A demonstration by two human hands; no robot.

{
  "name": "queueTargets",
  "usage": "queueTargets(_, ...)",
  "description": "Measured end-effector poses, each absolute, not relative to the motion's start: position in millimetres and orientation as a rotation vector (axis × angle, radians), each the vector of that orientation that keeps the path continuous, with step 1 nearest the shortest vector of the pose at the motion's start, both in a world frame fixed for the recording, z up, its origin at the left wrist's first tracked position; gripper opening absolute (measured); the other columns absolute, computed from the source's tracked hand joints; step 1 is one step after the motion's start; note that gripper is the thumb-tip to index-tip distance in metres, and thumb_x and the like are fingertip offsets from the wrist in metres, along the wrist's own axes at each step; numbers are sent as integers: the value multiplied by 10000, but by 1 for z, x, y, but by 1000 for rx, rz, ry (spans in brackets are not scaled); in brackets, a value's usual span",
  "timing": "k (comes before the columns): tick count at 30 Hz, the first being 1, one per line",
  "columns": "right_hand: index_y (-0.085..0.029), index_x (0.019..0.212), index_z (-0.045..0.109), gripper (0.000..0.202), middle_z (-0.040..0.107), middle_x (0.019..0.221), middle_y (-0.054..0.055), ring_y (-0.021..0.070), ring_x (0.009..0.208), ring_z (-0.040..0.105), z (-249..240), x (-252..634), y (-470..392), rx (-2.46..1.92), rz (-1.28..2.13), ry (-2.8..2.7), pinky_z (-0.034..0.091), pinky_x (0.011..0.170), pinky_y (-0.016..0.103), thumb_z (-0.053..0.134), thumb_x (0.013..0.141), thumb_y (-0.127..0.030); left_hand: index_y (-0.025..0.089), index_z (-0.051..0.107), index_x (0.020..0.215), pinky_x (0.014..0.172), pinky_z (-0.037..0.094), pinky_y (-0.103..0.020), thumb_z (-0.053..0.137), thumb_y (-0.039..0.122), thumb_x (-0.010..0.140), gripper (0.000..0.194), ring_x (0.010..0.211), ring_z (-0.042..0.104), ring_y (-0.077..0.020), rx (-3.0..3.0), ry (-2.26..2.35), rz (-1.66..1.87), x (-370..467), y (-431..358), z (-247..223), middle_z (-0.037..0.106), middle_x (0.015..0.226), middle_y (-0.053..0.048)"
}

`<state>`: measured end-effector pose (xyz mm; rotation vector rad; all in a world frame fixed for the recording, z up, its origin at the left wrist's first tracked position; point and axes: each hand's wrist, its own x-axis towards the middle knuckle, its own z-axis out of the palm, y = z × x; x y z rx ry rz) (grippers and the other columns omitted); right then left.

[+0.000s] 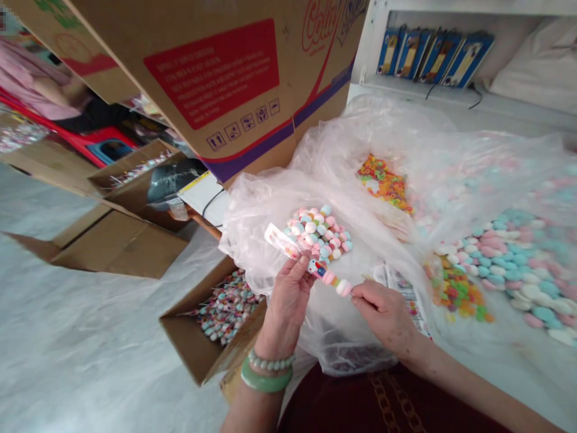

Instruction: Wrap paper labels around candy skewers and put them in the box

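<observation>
My left hand [293,287], with a beaded bracelet and a green bangle at its wrist, pinches a narrow printed plastic wrapper [280,239]. A skewer of candy [331,278], pink, white and orange pieces with a blue-and-white piece at its top, lies partly in the wrapper's mouth. Closed around the lower end of the skewer is my right hand [383,310]. Behind both hands, a pile of candy skewers [321,231] rests on clear plastic sheeting [265,198]. How far the candy reaches into the wrapper is hard to make out.
Loose pastel marshmallows [509,255] and gummy rings [387,186] lie on plastic at the right. A large printed carton [234,72] stands behind. Below left, an open box [189,346] holds many wrapped skewers. Another person [49,84] sits at the far left.
</observation>
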<state>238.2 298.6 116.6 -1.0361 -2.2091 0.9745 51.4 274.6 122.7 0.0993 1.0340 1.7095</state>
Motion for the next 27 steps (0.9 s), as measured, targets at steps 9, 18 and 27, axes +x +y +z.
queueTargets(9, -159, 702, 589, 195, 519, 647, -8, 121, 613, 500, 121, 233, 301, -1019, 626, -2290, 307, 588, 265, 499, 861, -90, 136, 690, 928, 762, 528, -256, 750, 254, 746, 225, 827, 643, -151, 70, 990, 1806, 66, 272, 118, 695, 973, -70)
queueTargets(18, -170, 686, 589, 293, 525, 658, 34, 170, 647, 462, 117, 236, 293, -920, 374, -2480, 282, 615, 316, 421, 918, -109, 135, 683, 883, 689, 508, -231, 781, 294, 702, 261, 720, 626, -124, 86, 1048, 1771, 72, 271, 113, 690, 880, -45)
queueTargets(27, -151, 697, 603, 125, 410, 514, -52, 76, 459, 311, 121, 234, 310, -1190, 2206, -1383, 205, 444, 220, 623, 744, -266, 123, 671, 813, 675, 523, -277, 813, 338, 654, 303, 624, 593, -124, 113, 1028, 1713, 74, 273, 112, 658, 728, -25)
